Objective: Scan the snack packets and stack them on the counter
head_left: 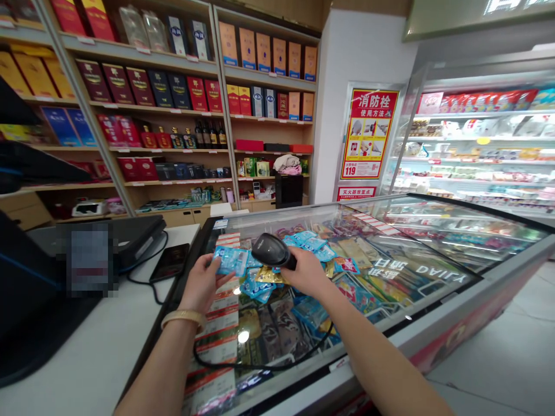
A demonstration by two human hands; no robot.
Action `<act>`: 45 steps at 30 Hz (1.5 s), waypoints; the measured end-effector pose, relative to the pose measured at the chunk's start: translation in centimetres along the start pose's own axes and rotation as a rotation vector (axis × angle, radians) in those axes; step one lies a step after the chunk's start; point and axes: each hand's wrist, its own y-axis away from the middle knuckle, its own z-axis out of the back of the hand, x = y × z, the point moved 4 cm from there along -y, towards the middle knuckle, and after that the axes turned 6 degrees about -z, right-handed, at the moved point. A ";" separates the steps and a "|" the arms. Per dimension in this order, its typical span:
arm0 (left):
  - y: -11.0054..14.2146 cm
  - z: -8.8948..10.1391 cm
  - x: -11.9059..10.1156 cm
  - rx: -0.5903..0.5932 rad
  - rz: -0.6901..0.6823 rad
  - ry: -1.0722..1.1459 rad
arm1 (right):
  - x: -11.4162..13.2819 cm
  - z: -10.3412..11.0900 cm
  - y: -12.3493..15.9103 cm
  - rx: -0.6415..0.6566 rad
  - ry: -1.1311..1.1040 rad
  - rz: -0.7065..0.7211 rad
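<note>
Shop interior, one view. Wooden shelving (143, 65), far left: boxed liquor, bottles and gift cartons in red, gold and blue. Refrigerated display case (411, 121), far right: chilled packaged goods on lit tiers. Tile floor (489, 352), near right. Chest freezer (433, 323), centre, with a dark-framed glass lid, printed lettering reflected across its right part. White desk (99, 352), near left, running alongside the freezer. Red-and-white fire-safety poster (369, 134), far wall.

Over the freezer: a mixed heap of snack packets (347, 271), mostly blue sachets, gold and patterned wrappers among them; whether they lay on or under the glass could not be told.

Left hand (200, 284): closed, pinching a blue sachet (231, 261) by its edge, the sachet held up flat. Right hand (307, 271): closed around a black barcode scanner (272, 252), its head tipped toward the sachet, close to it but apart.

Small items: coiled black cable (260, 365) trailing from the scanner across the packets; dark phone (170, 262) lying on the desk; pale bracelet (184, 316) on the left wrist.
</note>
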 end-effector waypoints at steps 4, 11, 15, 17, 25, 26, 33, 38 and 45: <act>0.2 -0.2 0.1 0.062 -0.066 -0.027 | 0.3 -0.3 1.0 0.062 0.106 -0.011; 0.3 -0.1 0.0 0.047 -0.127 -0.035 | 0.8 -0.4 1.4 0.146 0.225 -0.019; 0.3 0.0 -0.2 0.047 -0.146 -0.033 | 0.8 -0.6 1.4 0.160 0.263 -0.024; 0.3 0.0 -0.2 0.045 -0.153 -0.036 | 0.8 -0.6 1.4 0.162 0.272 -0.028; 0.7 -0.2 -0.4 0.016 -0.163 -0.041 | 0.8 -0.9 1.5 0.135 0.232 -0.010; 0.8 -0.1 -0.7 -0.008 -0.177 -0.042 | 0.7 -0.9 1.6 0.121 0.212 -0.009; 3.3 3.9 -4.2 -0.184 -0.293 -0.156 | -0.3 -1.2 2.1 0.072 0.109 0.016; 5.7 11.5 -7.0 -0.326 -0.414 -0.314 | -1.0 -1.3 2.2 0.061 0.131 0.041; 10.4 26.3 -9.2 -0.936 -0.297 -0.732 | -1.7 -1.6 2.2 0.031 0.171 0.055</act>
